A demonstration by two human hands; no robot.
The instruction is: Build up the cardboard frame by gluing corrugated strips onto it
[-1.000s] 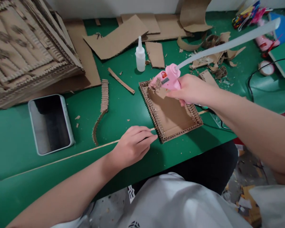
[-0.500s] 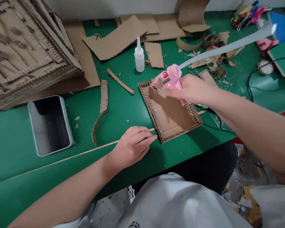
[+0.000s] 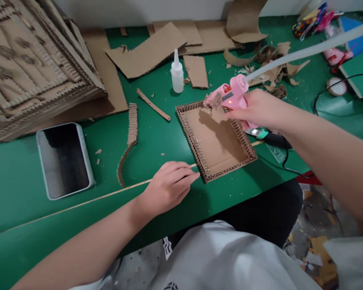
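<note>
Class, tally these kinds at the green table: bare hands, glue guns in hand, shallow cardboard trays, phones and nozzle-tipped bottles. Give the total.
Left hand and right hand: 2
Glue gun in hand: 1
Shallow cardboard tray: 1
Phone: 1
Nozzle-tipped bottle: 1
Total: 6

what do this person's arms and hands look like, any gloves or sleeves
Both the left hand and right hand are bare, with no gloves, rings or watch visible. The left forearm and right forearm are uncovered too, with loose, pale grey sleeves partly showing higher up.
</note>
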